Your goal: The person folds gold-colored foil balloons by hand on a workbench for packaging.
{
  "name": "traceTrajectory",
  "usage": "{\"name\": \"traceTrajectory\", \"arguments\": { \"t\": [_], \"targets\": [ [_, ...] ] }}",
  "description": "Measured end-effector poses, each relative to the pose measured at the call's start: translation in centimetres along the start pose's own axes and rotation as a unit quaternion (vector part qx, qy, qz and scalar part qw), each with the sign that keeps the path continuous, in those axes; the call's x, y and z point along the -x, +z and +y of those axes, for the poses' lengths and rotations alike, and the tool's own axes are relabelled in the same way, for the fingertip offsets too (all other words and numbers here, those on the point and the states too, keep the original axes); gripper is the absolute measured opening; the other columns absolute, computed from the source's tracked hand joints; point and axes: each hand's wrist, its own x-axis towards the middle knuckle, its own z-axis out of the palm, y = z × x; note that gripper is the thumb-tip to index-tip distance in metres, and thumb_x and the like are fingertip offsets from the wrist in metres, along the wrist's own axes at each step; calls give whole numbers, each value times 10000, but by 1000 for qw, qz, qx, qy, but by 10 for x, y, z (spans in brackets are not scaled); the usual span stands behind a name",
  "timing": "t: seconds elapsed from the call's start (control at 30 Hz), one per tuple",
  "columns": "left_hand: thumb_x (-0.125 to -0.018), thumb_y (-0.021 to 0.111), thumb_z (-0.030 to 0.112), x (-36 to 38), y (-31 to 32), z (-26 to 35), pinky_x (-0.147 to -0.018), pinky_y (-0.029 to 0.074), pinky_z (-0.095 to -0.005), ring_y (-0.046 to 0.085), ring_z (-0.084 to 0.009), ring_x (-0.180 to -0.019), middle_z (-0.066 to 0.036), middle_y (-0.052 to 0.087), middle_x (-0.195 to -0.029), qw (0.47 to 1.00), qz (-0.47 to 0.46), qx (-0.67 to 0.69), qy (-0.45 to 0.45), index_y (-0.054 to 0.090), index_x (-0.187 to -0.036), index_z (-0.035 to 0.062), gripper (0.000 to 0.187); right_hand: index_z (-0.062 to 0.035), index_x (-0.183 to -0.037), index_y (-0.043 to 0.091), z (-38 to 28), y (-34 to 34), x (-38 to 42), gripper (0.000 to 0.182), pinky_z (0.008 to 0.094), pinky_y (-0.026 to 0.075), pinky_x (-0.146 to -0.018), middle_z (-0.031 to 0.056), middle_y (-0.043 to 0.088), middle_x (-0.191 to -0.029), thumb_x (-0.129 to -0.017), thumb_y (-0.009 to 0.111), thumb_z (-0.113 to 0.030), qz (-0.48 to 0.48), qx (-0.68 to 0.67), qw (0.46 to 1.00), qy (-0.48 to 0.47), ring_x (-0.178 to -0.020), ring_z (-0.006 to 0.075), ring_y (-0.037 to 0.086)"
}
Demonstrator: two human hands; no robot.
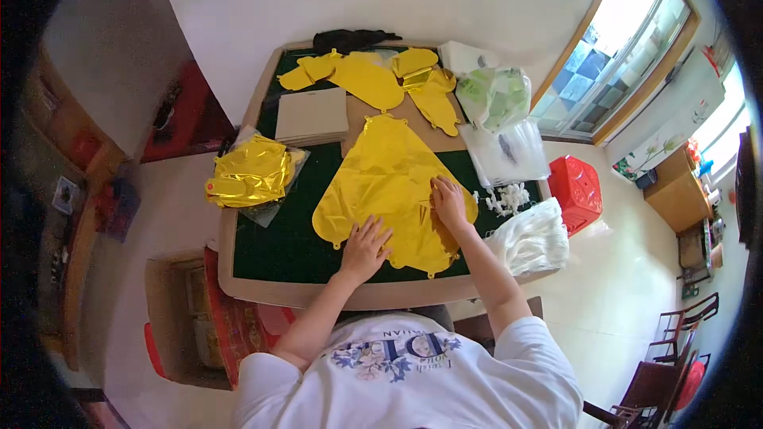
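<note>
A large flat gold foil balloon (381,171), uninflated, is spread over the dark green tabletop with small tabs along its edges. My left hand (366,252) lies on its lower left part, fingers spread. On the right side, my right hand (450,202) rests with its fingers stretched over the foil, which is creased and partly folded beside it. Neither hand is gripping the foil, as far as its fingers show. More flat gold foil balloons (367,79) lie at the far side of the table.
Left on the table are bagged gold foil (253,168) and stacked cardboard sheets (311,116). To the right are clear plastic bags (505,151), small white pieces (509,199) and a white string bundle (532,237). A red stool (575,195) and a cardboard box (176,270) flank the table.
</note>
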Motion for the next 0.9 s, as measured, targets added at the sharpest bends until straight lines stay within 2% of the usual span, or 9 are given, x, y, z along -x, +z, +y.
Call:
{"name": "traceTrajectory", "arguments": {
  "t": [0.17, 0.23, 0.57, 0.63, 0.77, 0.83, 0.9],
  "targets": [
    [-868, 597, 318, 9, 18, 5, -1084, 243, -537, 355, -294, -1330, -123, 440, -1392, 1000, -24, -12, 1, 561, -1256, 130, 432, -53, -1120, 634, 4, 6, 6, 260, 460, 355, -1023, 151, 576, -1235, -896, 555, -159, 14, 20, 1000, -11, -1176, 328, 506],
    [-869, 596, 323, 9, 16, 6, -1086, 238, -539, 354, -290, -1332, -122, 435, -1397, 999, -30, -14, -5, 565, -1253, 132, 430, -61, -1158, 618, 8, 7, 5, 288, 465, 298, -1070, 139, 550, -1273, -923, 528, -200, -4, -12, 1000, 7, -1222, 310, 466],
    [-872, 594, 320, 9, 18, 5, -1100, 208, -542, 335, -277, -1346, -116, 431, -1403, 999, -32, -9, -3, 565, -1255, 126, 429, -48, -1132, 626, 12, 7, 3, 272, 457, 296, -1073, 138, 557, -1265, -928, 528, -197, -3, -17, 1000, 14, -1221, 315, 467],
    [-874, 591, 320, 7, 16, 6, -1102, 198, -546, 332, -275, -1348, -113, 428, -1406, 999, -35, -9, -5, 563, -1259, 131, 430, -32, -1089, 640, 13, 3, -4, 245, 442, 356, -1027, 143, 590, -1214, -907, 554, -172, -25, -48, 998, 18, -1169, 317, 516],
    [-878, 584, 334, 7, 14, 9, -1101, 172, -568, 328, -268, -1351, -108, 415, -1417, 998, -58, -20, -15, 548, -1280, 147, 445, -31, -1090, 639, 8, -9, -7, 245, 422, 374, -1009, 144, 593, -1207, -909, 551, -170, -53, -87, 993, 63, -1150, 320, 527],
    [-879, 581, 340, 7, 14, 9, -1100, 165, -573, 327, -266, -1352, -107, 411, -1420, 998, -59, -22, -18, 542, -1286, 152, 450, -23, -1096, 630, 9, -7, -6, 253, 425, 405, -973, 163, 591, -1206, -912, 552, -178, -37, -76, 996, 21, -1133, 352, 529],
    [-878, 586, 329, 7, 13, 10, -1095, 171, -576, 324, -270, -1354, -113, 416, -1412, 999, -45, -20, -11, 543, -1281, 149, 443, -28, -1093, 634, 9, -3, -3, 249, 415, 403, -976, 157, 594, -1196, -912, 550, -177, -30, -52, 998, 6, -1131, 340, 533]
  ]
}}
